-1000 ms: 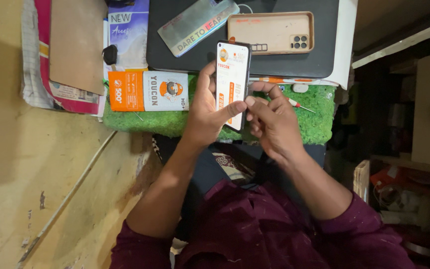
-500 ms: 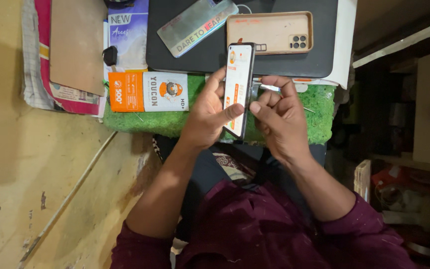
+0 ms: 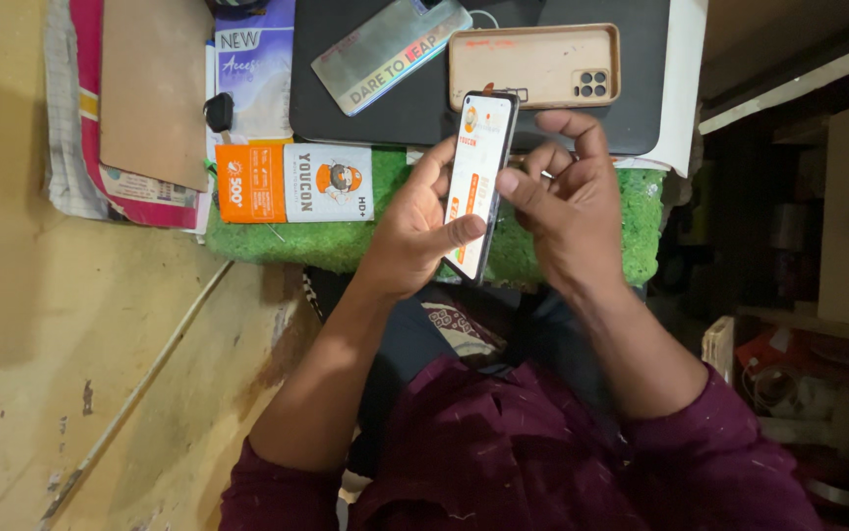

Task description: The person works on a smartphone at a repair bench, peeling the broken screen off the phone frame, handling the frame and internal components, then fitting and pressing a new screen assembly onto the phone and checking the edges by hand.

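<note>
My left hand grips a black-edged smartphone upright over a green fuzzy mat; a white and orange film covers its front. My right hand rests on the phone's right side, with the index finger pressed on the film and the other fingers curled behind. A thin metal tool tip seems to poke out between the right fingers, but it is too small to tell.
A black pad at the far side carries a tan phone case and a clear sleeve with a phone. An orange and white flat packet lies on the mat's left. Papers, cardboard and a pale wall fill the left.
The phone has been lifted and tilted more upright, away from me. My right hand has shifted up along its right edge, fingers now on the film.
</note>
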